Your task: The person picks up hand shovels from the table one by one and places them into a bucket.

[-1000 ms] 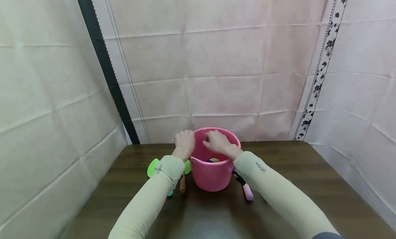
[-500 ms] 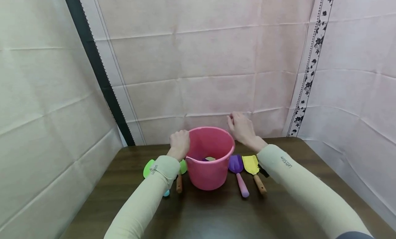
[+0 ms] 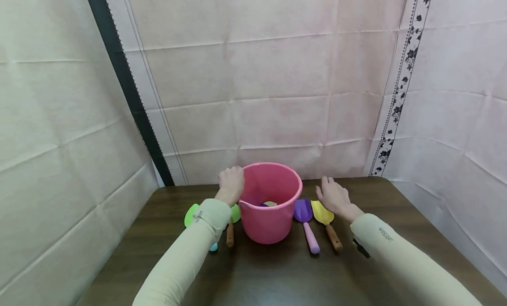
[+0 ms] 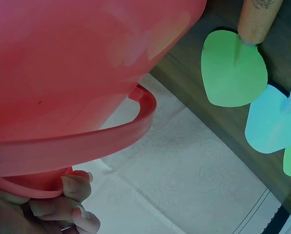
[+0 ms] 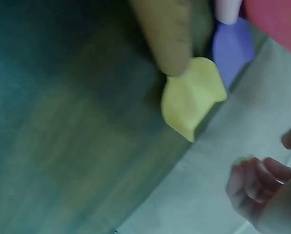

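My left hand (image 3: 231,184) grips the rim of a pink bucket (image 3: 267,224) on its left side. In the left wrist view, curled fingers (image 4: 76,187) hold the rim beside the bucket's handle (image 4: 87,146). Pale green and purple bits show on the bucket's bottom, too little to tell what they are. To the right of the bucket, my right hand (image 3: 334,196) hovers with loosely bent fingers and holds nothing. It is nearest to a yellow toy shovel (image 3: 322,212) with a wooden handle. Between that shovel and the bucket lies a purple shovel (image 3: 303,210) with a pink-purple handle.
Left of the bucket lie green shovels, one with a wooden handle (image 3: 230,235), and a light blue shovel (image 4: 271,119). The left forearm partly covers them in the head view. Pale cloth (image 3: 277,77) hangs behind the brown table (image 3: 269,279) and at both sides.
My right hand has come out from over the bucket, moved right past its rim, then lowered beside the yellow shovel. The left hand stays on the rim.
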`<state>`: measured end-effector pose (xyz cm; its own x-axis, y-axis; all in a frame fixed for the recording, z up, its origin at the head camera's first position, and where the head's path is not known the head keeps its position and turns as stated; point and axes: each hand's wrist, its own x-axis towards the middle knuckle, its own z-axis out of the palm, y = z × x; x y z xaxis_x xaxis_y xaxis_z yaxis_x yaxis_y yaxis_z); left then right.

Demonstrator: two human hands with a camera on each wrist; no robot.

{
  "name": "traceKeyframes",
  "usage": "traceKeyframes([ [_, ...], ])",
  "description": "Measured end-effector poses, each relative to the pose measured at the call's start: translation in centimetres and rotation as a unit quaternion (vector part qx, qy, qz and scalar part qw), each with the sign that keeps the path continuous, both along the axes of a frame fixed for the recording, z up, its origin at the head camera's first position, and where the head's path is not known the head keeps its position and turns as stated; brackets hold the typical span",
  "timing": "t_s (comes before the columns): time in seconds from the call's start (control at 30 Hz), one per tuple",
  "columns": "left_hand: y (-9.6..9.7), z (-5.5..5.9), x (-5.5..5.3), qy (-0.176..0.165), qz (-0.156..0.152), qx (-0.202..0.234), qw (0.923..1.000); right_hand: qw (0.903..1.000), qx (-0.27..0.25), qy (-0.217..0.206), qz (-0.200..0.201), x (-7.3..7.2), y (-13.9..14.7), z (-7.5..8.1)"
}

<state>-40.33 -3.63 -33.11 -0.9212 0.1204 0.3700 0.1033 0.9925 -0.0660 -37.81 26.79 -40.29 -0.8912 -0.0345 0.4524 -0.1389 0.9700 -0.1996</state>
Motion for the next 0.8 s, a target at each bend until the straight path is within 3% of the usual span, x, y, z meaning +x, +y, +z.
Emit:
traceKeyframes([
  [0.2,-0.2,0.2,0.0,-0.001,0.003,-0.005,1.0000,0.9937,0.046,-0.102,-0.014,0.6,0.3,-1.9],
  [0.43,0.0,0.2,0.2,-0.005,0.002,-0.002,1.0000,0.9793,0.078,-0.186,-0.021,1.9,0.4,-3.5],
  [0.8,-0.1,0.1,0.2,-0.001,0.005,-0.001,1.0000,0.9747,0.084,-0.206,-0.019,3.1,-0.3,-4.5],
])
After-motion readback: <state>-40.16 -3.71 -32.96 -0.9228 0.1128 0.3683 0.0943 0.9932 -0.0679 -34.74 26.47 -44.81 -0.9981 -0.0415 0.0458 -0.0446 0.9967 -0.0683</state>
